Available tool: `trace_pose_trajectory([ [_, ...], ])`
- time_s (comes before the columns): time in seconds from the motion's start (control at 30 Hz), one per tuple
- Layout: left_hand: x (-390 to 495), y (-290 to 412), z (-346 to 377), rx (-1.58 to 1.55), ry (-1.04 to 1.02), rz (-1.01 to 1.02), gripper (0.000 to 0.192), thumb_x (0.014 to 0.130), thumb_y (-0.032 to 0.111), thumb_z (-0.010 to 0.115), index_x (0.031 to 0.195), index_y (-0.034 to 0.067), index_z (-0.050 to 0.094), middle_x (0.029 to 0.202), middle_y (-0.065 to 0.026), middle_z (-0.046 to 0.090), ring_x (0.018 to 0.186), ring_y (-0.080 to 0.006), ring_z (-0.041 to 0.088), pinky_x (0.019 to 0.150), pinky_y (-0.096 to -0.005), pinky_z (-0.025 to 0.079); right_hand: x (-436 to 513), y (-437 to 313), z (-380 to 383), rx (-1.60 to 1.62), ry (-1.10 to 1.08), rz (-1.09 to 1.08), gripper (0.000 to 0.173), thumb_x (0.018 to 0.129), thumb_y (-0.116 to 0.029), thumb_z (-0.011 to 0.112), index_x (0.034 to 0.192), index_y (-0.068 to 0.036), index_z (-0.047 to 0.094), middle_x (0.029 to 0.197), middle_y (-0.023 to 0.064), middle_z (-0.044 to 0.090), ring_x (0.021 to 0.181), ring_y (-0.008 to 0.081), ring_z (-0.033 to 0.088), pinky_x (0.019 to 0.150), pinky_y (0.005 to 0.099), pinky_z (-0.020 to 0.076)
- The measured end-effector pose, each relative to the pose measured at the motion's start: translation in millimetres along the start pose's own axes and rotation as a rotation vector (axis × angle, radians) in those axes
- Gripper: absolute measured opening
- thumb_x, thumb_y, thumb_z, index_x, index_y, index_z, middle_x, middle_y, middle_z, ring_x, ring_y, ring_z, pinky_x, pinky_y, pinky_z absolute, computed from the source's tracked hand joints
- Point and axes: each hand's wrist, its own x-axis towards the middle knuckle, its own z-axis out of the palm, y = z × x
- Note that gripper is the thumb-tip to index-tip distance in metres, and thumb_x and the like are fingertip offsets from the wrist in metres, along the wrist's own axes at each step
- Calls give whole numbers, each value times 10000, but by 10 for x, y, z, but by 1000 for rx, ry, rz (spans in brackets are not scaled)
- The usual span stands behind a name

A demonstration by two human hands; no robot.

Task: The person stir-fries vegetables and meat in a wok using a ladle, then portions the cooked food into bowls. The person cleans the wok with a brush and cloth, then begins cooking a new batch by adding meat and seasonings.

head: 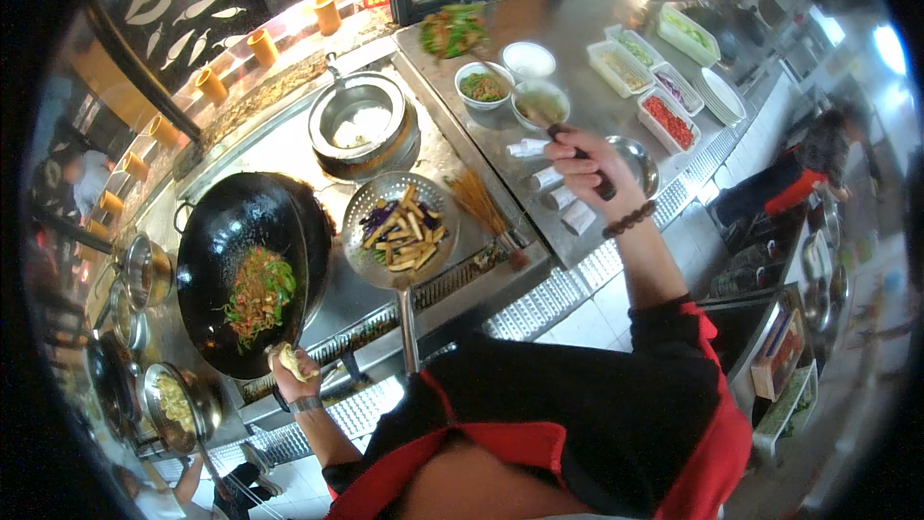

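Note:
My right hand (595, 162) grips the dark handle of a ladle above the steel counter. Its blurred shaft runs to the far left, ending at a heap of stir-fried greens and meat (453, 30). Below the shaft stand a white bowl with similar food (484, 87), a second white bowl (528, 60) and a bowl with unclear contents (541, 105). My left hand (294, 374) holds a pale folded cloth (294, 361) against the near rim of a black wok (216, 231). The wok is tilted, with stir-fried greens, meat and red bits (263, 292) inside.
A perforated skimmer (357, 231) holds fried strips beside the wok. Behind it sits a metal pot (361, 119); a bamboo wok brush (476, 202) lies rightward. Ingredient tubs (668, 123) and stacked plates (720, 97) stand farther right. Other people (787, 166) work at right and lower left.

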Motion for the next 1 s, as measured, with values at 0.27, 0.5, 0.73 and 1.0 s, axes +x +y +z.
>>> trace_pose_trajectory([
  [0.27, 42, -130, 43, -49, 46, 17, 301, 973, 389, 508, 865, 115, 570, 627, -4, 506, 412, -118, 374, 376, -250, 313, 407, -805, -1287, -31, 257, -233, 60, 1016, -78, 492, 994, -101, 441, 771, 11, 457, 487, 32, 411, 323, 171, 308],
  [0.5, 87, -146, -34, -5, 15, 16, 344, 984, 439, 473, 895, 124, 580, 668, -21, 539, 443, -130, 416, 385, -260, 325, 970, -858, -2385, -409, 499, -285, 159, 886, 10, 536, 971, -106, 468, 628, 4, 458, 452, 104, 424, 359, 265, 325],
  [0.73, -71, -303, 127, 69, 14, 36, 342, 978, 431, 481, 858, 121, 563, 641, -31, 519, 471, -145, 433, 437, -282, 342, 1174, -933, -2829, -1337, 753, -368, 347, 852, -106, 584, 1195, -67, 545, 771, 150, 635, 624, 303, 618, 553, 411, 499],
  [1.0, -74, -308, 58, 73, 8, 123, 337, 963, 418, 523, 1055, 104, 607, 865, -96, 593, 703, -203, 571, 603, -326, 477, 807, -839, -2541, -1849, 853, -492, 567, 825, -166, 620, 1375, -112, 489, 1149, 278, 655, 1113, 482, 597, 921, 532, 492],
])
